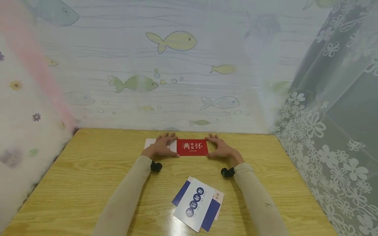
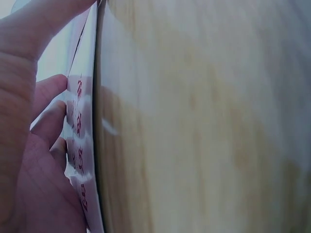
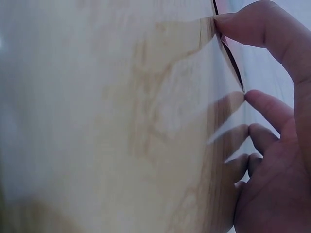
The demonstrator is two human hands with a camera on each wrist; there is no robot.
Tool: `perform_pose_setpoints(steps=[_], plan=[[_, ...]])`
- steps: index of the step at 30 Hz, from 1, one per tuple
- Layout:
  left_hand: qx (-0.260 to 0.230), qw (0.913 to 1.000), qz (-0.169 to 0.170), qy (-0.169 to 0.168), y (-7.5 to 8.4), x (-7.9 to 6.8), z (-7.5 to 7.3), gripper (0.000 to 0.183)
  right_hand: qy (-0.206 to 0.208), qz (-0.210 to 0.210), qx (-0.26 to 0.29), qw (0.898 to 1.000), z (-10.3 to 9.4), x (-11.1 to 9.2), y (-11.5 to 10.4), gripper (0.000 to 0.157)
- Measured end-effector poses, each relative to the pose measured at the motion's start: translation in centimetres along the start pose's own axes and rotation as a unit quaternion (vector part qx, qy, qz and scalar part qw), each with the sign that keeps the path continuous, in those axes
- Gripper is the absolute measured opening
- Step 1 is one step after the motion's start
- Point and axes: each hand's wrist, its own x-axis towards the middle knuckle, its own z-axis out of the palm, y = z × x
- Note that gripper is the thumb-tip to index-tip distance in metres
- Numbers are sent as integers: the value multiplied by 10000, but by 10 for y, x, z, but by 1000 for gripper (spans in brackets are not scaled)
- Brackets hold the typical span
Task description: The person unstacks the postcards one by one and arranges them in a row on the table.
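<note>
Squaring red card (image 1: 192, 147): lying near far edge of table (image 1: 88, 170); probably best nudged lightly, evenly from both ends.
Left hand (image 1: 160, 147): splayed wide over white card (image 1: 150, 143), tips at red card's left corners.
Right hand (image 1: 222, 149): splayed likewise, tips at right corners.
White card: partly covered; butting or overlapping, hard to tell.

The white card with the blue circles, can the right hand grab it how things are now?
Probably yes: nothing covers the white card or stands between it and the right hand. That hand would first have to leave the red card.
</note>
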Motion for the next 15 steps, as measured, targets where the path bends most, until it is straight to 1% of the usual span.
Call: perform_pose_setpoints(steps=[3, 5, 9, 12, 15], plan=[[-99, 9999, -78, 41, 2, -1, 0, 104, 13, 8, 20, 10000, 0, 0, 0, 90], [-148, 9998, -68, 95, 3, -2, 0, 103, 30, 2, 12, 10000, 0, 0, 0, 90], [-63, 9999, 9, 153, 4, -1, 0, 102, 40, 3, 10, 10000, 0, 0, 0, 90], [-27, 9999, -9, 148, 4, -1, 0, 103, 33, 40, 12, 10000, 0, -1, 0, 90], [-104, 9998, -51, 134, 5, 1, -1, 104, 46, 132, 122, 9998, -2, -1, 2, 90]])
